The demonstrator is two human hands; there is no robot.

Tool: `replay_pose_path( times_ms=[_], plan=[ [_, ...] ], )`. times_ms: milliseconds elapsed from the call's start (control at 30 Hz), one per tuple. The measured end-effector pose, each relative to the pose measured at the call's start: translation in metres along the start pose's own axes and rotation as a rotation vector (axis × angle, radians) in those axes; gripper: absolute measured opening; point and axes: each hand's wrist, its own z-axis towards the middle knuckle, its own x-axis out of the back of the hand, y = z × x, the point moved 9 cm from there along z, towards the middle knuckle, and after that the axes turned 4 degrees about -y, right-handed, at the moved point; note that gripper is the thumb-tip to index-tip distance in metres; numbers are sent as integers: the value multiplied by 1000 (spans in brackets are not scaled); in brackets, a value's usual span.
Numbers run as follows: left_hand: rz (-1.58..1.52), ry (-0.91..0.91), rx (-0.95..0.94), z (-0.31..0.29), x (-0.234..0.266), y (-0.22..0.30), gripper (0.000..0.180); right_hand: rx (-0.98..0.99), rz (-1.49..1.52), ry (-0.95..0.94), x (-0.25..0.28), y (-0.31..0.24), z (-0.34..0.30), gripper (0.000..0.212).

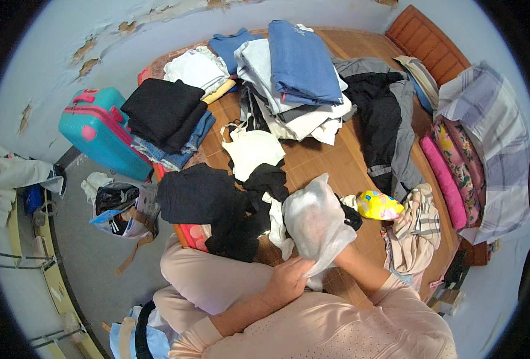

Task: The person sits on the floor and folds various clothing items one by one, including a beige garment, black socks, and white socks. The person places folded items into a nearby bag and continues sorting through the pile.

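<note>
The thin white bag [314, 216], well inside the left edge of the bed [344, 160], may tear if the left hand [289, 280], pinching its rim, pulls against the right hand, whose grip inside I cannot tell.

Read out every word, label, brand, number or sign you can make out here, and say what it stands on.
No text can be read.
Large blue folded fabric garment: a pale mark, too small to read.
White-and-blue open bag: any print is too blurred to read.
White translucent plastic bag in the left hand: no print visible.
</note>
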Motion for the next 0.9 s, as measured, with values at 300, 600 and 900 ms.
replay_pose_path(
  times_ms=[300,600,900],
  plan=[
    [-128,-9,-77,27,-2,22,28,131,78,-56,8,49,14,17],
    [-62,-126,-121,39,-39,-12,18,-124,135,90,-43,170,22,21],
    [376,-292,189,10,-31,-110,37,-171,65,343,-118,201,-14,26]
  ],
)
